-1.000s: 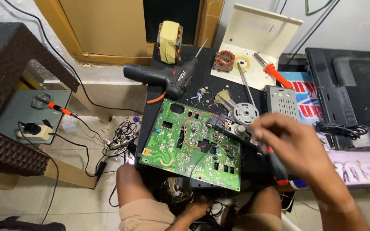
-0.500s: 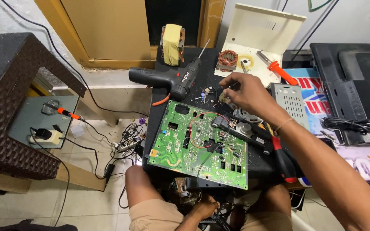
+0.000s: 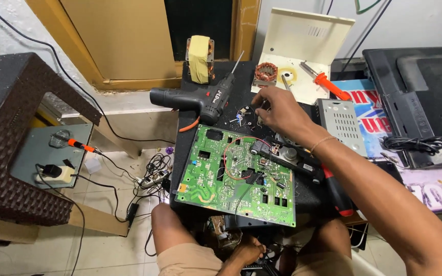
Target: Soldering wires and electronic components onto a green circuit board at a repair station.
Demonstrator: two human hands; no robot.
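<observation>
While my right hand [image 3: 282, 110] is reaching over the green circuit board [image 3: 236, 174], its fingers are pinching small parts [image 3: 245, 113] beside the black drill [image 3: 200, 99]; my left hand [image 3: 246, 251] is curling below.

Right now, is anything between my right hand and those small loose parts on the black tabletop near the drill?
Nothing visible is. The right hand already has its fingers at the small loose parts; the black cordless drill lies beside them, to the left.
</observation>
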